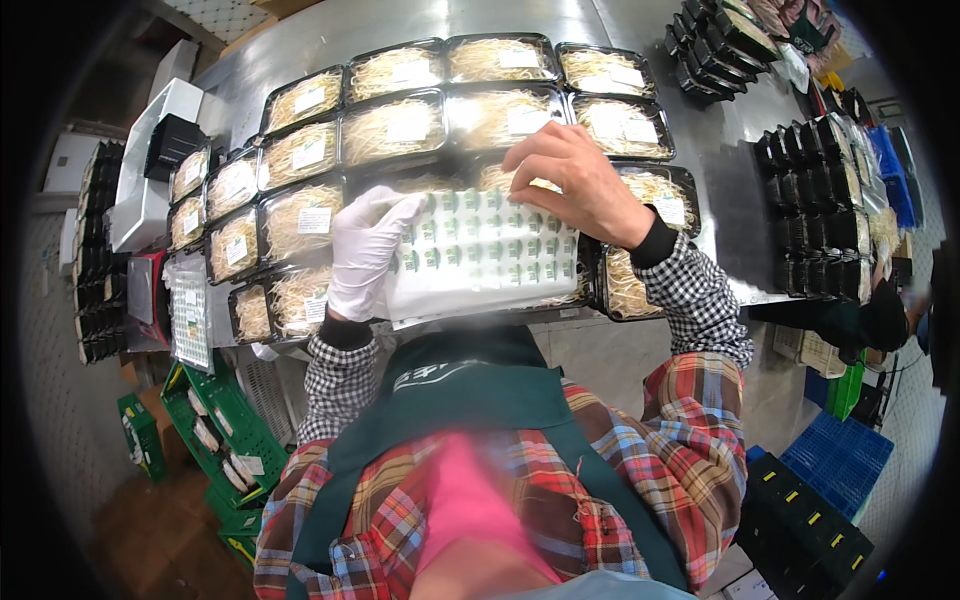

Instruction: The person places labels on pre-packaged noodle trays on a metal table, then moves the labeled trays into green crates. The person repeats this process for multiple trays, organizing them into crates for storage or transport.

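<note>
My left hand (367, 251), in a white glove, grips the upper left corner of a sheet of small green-and-white stickers (480, 262). At the sheet's upper right edge is my bare right hand (566, 176), fingers bent, thumb and forefinger close to the paper; whether they pinch a sticker cannot be made out. Beneath and beyond the sheet lie rows of wrapped black trays of bean sprouts (394, 127), many bearing a white label. The sheet hides parts of the nearest trays.
Stacked black trays (814, 210) stand on the steel table (701, 142) at the right. To the left are a white foam box (142, 187), a bagged sticker sheet (191, 315) and green crates (217, 435) below. A co-worker's arm (885, 300) shows at far right.
</note>
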`<state>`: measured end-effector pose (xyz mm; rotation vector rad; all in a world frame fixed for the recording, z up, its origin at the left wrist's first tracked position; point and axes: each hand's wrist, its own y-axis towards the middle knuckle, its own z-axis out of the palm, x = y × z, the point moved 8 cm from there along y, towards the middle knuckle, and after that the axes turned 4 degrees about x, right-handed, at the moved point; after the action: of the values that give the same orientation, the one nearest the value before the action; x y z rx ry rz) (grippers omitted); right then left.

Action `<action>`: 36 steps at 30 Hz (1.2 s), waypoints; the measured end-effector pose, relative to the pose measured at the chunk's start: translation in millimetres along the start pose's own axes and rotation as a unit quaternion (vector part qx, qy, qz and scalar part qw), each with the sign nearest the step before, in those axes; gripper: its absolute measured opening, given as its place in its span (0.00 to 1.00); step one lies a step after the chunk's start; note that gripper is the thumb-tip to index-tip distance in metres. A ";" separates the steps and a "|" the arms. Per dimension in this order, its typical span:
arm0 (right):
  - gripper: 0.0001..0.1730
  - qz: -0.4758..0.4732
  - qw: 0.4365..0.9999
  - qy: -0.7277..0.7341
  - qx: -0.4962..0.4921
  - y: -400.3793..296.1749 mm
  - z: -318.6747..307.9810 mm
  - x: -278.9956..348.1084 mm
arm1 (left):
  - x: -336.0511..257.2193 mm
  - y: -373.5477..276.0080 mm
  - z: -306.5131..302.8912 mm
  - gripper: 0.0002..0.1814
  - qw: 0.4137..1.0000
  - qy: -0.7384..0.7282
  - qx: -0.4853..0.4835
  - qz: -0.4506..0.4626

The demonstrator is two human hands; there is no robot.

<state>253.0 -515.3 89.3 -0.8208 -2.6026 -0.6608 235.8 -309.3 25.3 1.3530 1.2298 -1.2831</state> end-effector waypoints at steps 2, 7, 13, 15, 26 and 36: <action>0.03 0.030 0.985 0.129 -0.113 -0.6 -13.4 -41.7 | 9.1 -3.9 -10.3 0.06 0.999 -0.032 -0.033 -0.012; 0.14 0.375 0.852 0.031 -0.364 -100.0 -72.0 -323.2 | 11.5 -10.3 -18.4 0.05 0.997 -0.009 -0.065 -0.041; 0.23 0.517 0.827 -0.150 -0.163 -70.0 -35.6 -430.0 | 17.4 -67.8 -96.9 0.04 0.980 -0.012 -0.196 -0.035; 0.23 0.434 0.855 -0.222 -0.179 -43.3 -31.9 -390.3 | 30.2 -103.0 -125.5 0.05 0.956 0.033 -0.266 -0.123; 0.21 -0.034 0.995 0.082 0.045 171.3 154.4 67.2 | -11.9 -232.3 -182.4 0.13 0.924 0.024 -0.371 0.089; 0.20 -0.291 0.888 0.156 0.320 264.4 286.2 315.3 | 5.5 -377.5 -289.2 0.18 0.799 0.180 -0.569 0.079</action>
<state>118.6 -32.6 74.5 0.2609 -2.4874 -0.0181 -101.5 24.5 56.2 0.7325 1.6712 0.0041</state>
